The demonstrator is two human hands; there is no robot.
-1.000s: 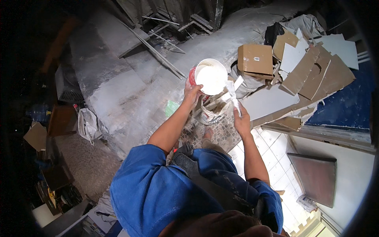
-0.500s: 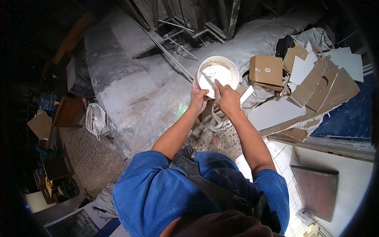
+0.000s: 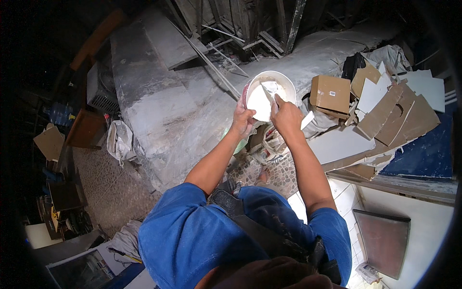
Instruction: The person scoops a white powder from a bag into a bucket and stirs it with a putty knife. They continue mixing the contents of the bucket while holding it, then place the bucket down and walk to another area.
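A round white bucket (image 3: 288, 85) is tilted toward me, with white paste or powder (image 3: 257, 103) inside. My left hand (image 3: 242, 120) is closed on the bucket's left side, with the thumb near the rim. My right hand (image 3: 287, 118) grips a putty knife (image 3: 269, 88) whose pale blade is inside the bucket, against the white material. The fingers hide most of its handle. A white strip (image 3: 307, 120) shows beside my right wrist; whether it belongs to the tool I cannot tell.
Cardboard boxes (image 3: 331, 94) and broken board pieces (image 3: 385, 113) are heaped at the right. A dusty grey slab (image 3: 154, 108) spans the left and middle, with long thin rods (image 3: 211, 62) lying on it. A white sack (image 3: 120, 142) sits at the left, and pebbled flooring (image 3: 281, 178) lies below my hands.
The putty knife's blade has turned and shifted toward the bucket's far side. My right hand has moved slightly up and right. The whole view has shifted a little.
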